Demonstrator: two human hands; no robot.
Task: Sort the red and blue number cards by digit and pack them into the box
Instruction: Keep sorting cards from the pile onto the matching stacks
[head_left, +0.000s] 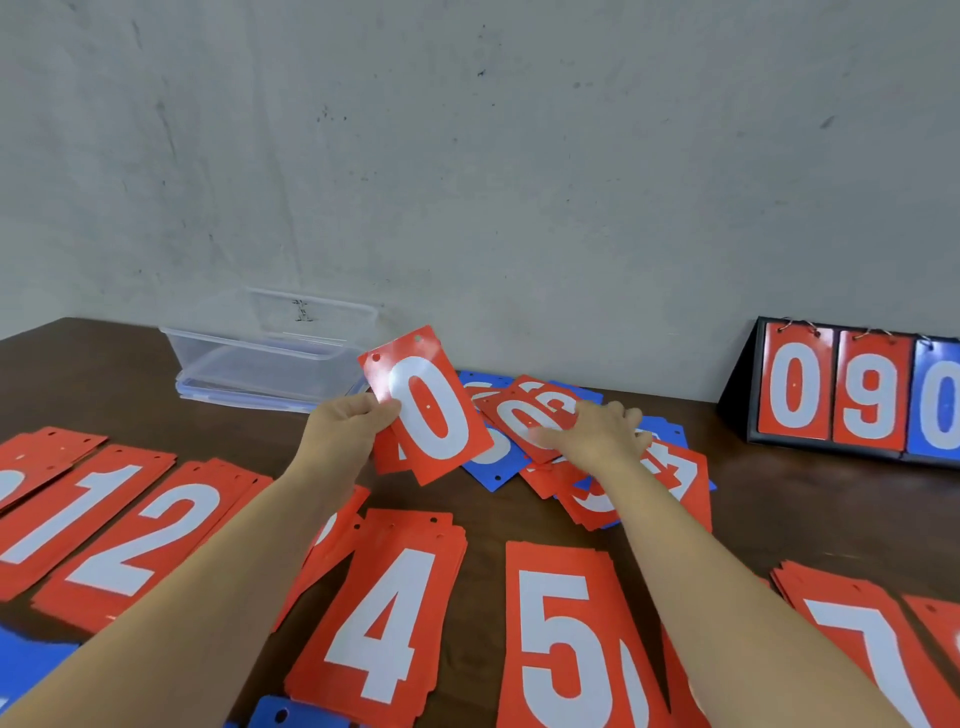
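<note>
Sorted red stacks, 4 (384, 623) and 5 (566, 649), lie on the bench (779, 509) nearer than both hands. The left hand (343, 431) pinches a raised red 0 card (431, 410). The right hand (597, 431) rests straight-fingered on the mixed heap (493, 467) beside it. Step: sorting, probably. Next: place the 0 on its stack. The box (260, 358), beyond the left hand, is not yet packed.

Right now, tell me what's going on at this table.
A person is sorting number cards. The left-hand grip holds up a red card with a white 0, while the right-hand grip rests flat on the mixed heap of red and blue cards on the dark wooden table. Sorted red stacks lie along the near edge, among them the 4 stack and 5 stack. The clear plastic box by the wall looks empty.
</note>
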